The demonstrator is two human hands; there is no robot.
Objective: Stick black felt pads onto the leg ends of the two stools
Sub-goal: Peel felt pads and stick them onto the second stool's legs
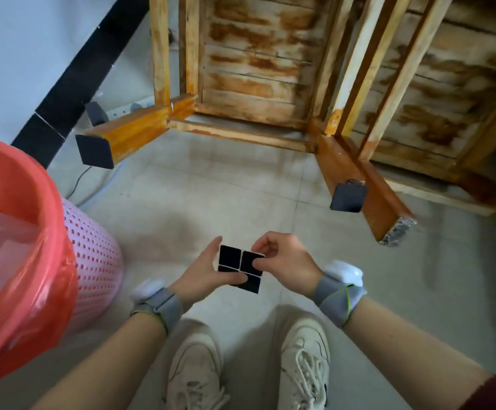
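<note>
Two wooden stools lie on their sides on the tiled floor, leg ends toward me. The left stool (pixel 252 63) has black felt pads on its two near leg ends, one at the left (pixel 94 151) and one at the right (pixel 348 197). The right stool (pixel 448 93) shows a near leg end (pixel 398 231) that is bare and grey. My left hand (pixel 203 272) holds a sheet of black felt pads (pixel 240 266) from below. My right hand (pixel 285 263) pinches the upper right pad of that sheet between thumb and fingers.
A pink perforated bin (pixel 92 261) lined with a red plastic bag (pixel 18 232) stands at my left. A power strip (pixel 128 109) and cable lie by the wall behind the left stool. My white shoes (pixel 303 362) are below my hands.
</note>
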